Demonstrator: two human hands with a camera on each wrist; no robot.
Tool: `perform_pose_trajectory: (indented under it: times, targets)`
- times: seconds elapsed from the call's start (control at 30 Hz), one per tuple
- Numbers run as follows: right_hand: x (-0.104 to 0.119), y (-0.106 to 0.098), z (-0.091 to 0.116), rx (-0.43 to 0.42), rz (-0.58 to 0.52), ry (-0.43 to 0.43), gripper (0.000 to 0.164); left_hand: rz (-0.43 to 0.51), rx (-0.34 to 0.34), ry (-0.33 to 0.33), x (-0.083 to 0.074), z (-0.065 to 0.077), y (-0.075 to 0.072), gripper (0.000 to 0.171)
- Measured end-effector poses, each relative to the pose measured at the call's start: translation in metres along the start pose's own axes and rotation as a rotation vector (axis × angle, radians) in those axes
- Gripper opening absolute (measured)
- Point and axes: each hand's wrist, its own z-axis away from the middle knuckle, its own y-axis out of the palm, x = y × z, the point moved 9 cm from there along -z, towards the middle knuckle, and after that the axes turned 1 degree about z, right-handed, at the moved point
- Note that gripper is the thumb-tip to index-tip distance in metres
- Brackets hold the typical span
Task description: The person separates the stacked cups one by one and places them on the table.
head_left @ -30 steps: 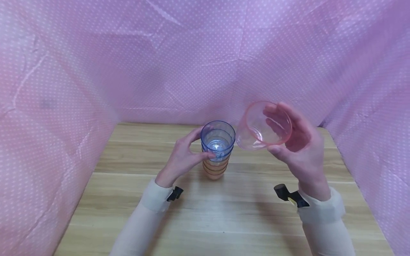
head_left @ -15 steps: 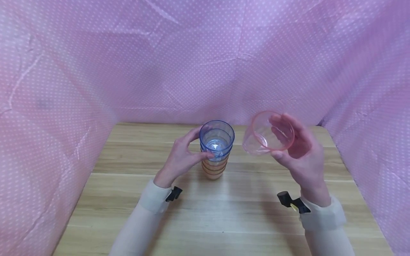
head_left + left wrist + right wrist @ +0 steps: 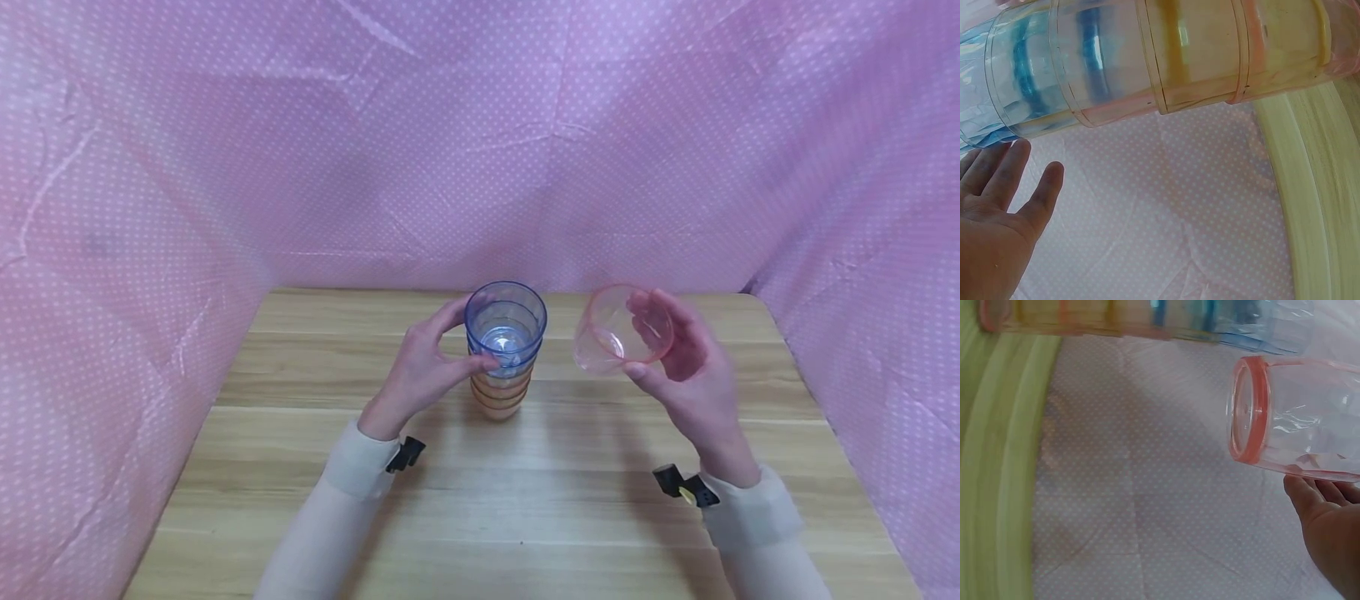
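"Gripping what, at left?"

"The stack of cups (image 3: 502,387), near its top, with the left hand (image 3: 426,367), between its eight and nine o'clock. Upright, seemingly on the desk (image 3: 570,508), barely shifted."

"And further right?"

"Holding the tilted pink cup (image 3: 604,340) at the stack's three o'clock, with the right hand (image 3: 696,379) at the cup's four. Just lowered in the head view."

"Meaning what for the work?"

"Still separate from the stack, above the desk."
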Motion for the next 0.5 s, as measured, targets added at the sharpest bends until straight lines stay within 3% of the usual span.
perform_pose_trajectory:
  times: [0.27, 0.5]
  targets:
    - [-0.026, -0.013, 0.014, -0.026, 0.173, 0.119, 0.083, -0.003, 0.002, -0.005, 0.0, 0.0, 0.0, 0.08]
    - [-0.045, -0.018, 0.024, 0.024, 0.218, 0.134, 0.084, -0.002, 0.0, 0.0, 0.0, 0.0, 0.0, 0.079]
